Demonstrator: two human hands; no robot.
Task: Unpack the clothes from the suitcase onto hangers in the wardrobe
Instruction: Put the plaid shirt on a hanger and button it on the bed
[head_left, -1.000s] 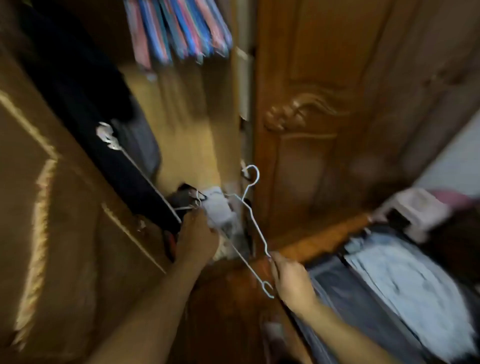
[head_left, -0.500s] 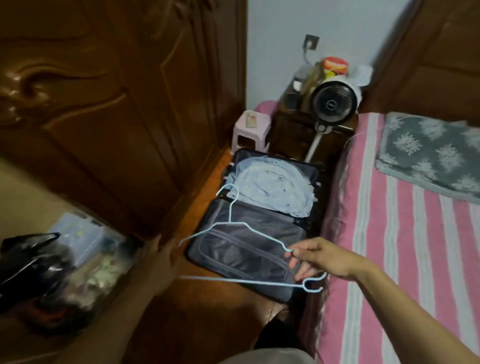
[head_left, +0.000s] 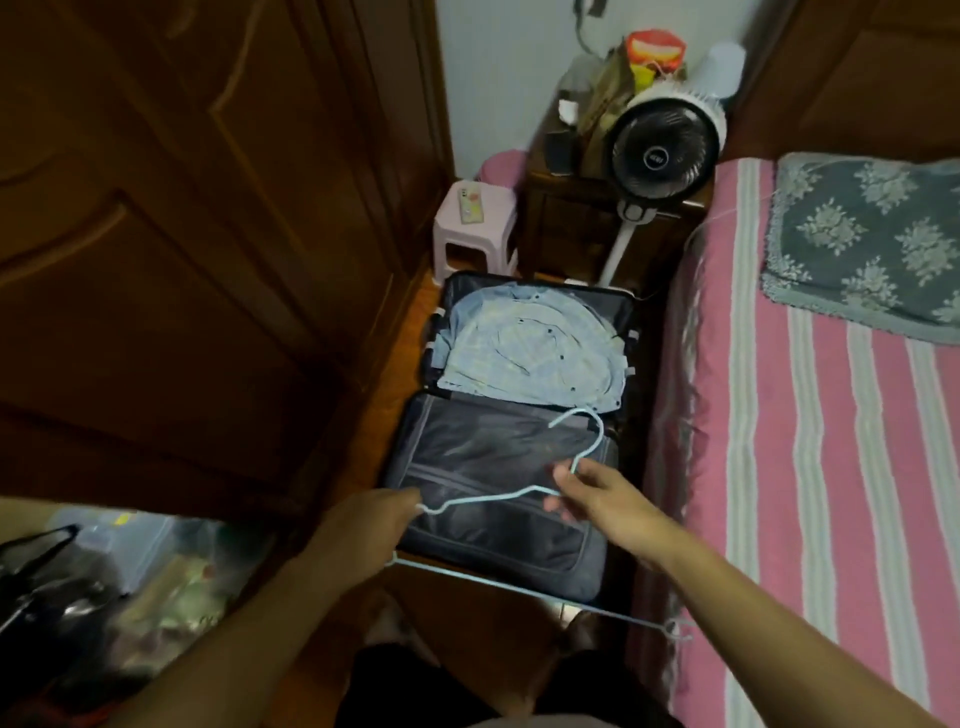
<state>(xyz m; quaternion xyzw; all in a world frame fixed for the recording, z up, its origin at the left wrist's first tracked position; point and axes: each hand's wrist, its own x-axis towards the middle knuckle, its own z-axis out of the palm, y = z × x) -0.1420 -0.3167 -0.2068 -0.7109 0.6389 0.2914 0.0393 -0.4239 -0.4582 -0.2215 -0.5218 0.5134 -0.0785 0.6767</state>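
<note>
Pale blue wire hanger (head_left: 488, 500) held in both hands at lower centre, over the open suitcase (head_left: 498, 499).

Left hand (head_left: 363, 530) grips its shoulder end; right hand (head_left: 597, 499) pinches the neck below the hook. A folded light-blue shirt (head_left: 530, 353) fills the case's far half.

Bare forearms (head_left: 249, 623), no sleeves; dark shorts (head_left: 395, 691).

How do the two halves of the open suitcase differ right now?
The far half holds a pale blue shirt; the near half shows no clothes, only a flat dark zipped panel. The hanger, held by the left hand and right hand, hangs over the near half, not the far one. Both lie open on the floor.
</note>
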